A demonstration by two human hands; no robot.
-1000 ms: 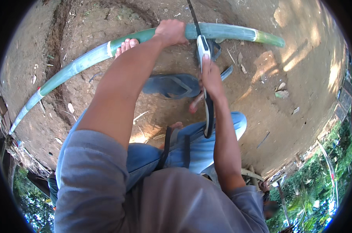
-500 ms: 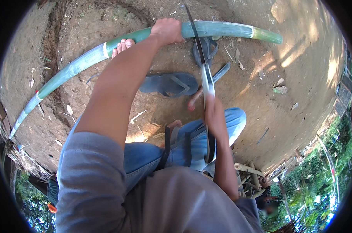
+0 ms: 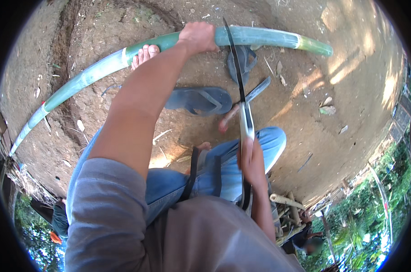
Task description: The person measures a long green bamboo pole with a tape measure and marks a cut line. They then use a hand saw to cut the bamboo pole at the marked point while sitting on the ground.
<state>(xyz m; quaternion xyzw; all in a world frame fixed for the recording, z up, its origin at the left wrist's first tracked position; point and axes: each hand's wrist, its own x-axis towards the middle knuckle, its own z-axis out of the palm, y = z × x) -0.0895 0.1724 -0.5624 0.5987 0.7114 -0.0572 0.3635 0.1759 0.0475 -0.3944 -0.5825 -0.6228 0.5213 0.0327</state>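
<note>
A long green bamboo pole (image 3: pixel 264 37) lies across the ground at the top of the view, bowed by the lens. My left hand (image 3: pixel 198 37) is wrapped over it, left of the saw. The bare toes of a foot (image 3: pixel 144 55) press on the pole further left. My right hand (image 3: pixel 252 159) grips the handle of a hand saw (image 3: pixel 237 63), whose dark blade lies crosswise over the bamboo just right of my left hand. Whether its teeth have cut into the bamboo I cannot tell.
One dark flip-flop (image 3: pixel 200 100) lies below the pole, another (image 3: pixel 233 69) partly behind the saw blade. A knife (image 3: pixel 260 89) with a reddish handle rests on the dirt beside the saw. Cut poles (image 3: pixel 287 200) are piled at lower right, with another person (image 3: pixel 303 235) beyond.
My right hand has drawn the saw back toward my body, so more of the blade has come down past the pole. My left hand keeps its grip on the bamboo.
</note>
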